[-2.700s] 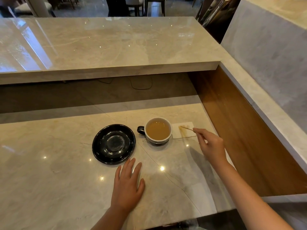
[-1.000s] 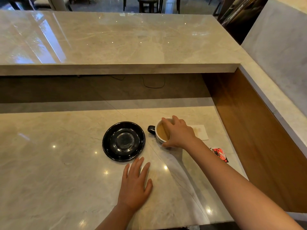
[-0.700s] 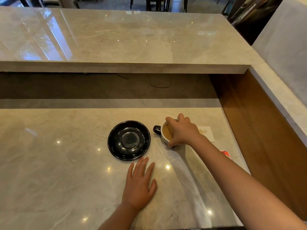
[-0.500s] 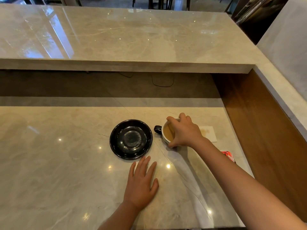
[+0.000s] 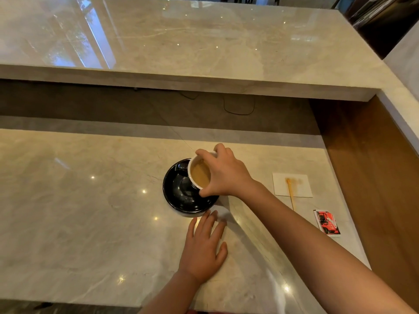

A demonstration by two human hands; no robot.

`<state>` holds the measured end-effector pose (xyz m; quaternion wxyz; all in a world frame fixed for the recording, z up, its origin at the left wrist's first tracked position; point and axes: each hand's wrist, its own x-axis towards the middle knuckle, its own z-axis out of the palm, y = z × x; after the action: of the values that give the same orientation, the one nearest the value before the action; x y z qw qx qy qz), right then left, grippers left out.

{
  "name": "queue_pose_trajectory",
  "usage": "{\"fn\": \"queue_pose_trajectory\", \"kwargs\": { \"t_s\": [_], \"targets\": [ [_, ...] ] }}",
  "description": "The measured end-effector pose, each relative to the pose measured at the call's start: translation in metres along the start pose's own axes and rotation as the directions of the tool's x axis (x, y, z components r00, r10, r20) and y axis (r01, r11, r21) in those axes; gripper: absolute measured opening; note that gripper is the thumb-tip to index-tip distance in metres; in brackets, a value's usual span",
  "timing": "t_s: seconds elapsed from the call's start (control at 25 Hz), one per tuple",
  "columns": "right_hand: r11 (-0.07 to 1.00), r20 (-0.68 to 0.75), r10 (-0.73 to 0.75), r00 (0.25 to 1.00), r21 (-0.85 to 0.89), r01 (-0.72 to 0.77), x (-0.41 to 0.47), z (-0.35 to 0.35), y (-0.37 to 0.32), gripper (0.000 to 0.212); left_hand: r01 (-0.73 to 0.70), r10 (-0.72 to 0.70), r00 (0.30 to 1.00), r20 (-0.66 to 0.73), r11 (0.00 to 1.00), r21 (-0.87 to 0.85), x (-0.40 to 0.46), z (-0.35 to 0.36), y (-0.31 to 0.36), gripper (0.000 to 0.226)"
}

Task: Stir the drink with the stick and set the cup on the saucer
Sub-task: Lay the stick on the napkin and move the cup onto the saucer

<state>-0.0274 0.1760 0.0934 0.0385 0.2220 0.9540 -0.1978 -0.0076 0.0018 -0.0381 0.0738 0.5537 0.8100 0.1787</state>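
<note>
My right hand (image 5: 226, 172) grips the white-rimmed cup (image 5: 199, 175) from above by its rim. The cup holds a light brown drink and hangs over the right part of the black saucer (image 5: 179, 196); whether it touches the saucer I cannot tell. My left hand (image 5: 204, 248) lies flat on the counter just in front of the saucer, fingers apart. The wooden stir stick (image 5: 290, 192) lies on a white napkin (image 5: 292, 185) to the right, its lower end on the counter.
A red sachet (image 5: 327, 222) lies on the marble counter (image 5: 79, 211) near its right edge. A raised marble ledge (image 5: 181, 41) runs across the back, and a wooden side wall (image 5: 374, 166) closes the right side.
My right hand has lifted the cup from beside the napkin and carried it left over the saucer. The stick lies on the napkin. My left hand stays flat.
</note>
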Motion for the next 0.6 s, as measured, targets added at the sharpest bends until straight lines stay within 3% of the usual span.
{"fn": "queue_pose_trajectory", "kwargs": {
  "t_s": [0.6],
  "targets": [
    [0.994,0.057,-0.063,0.996,-0.089,0.068,0.025,0.027,-0.028,0.093,0.015,-0.015,1.000,0.003,1.000,-0.025,0.001,-0.002,0.001,0.050]
  ]
}}
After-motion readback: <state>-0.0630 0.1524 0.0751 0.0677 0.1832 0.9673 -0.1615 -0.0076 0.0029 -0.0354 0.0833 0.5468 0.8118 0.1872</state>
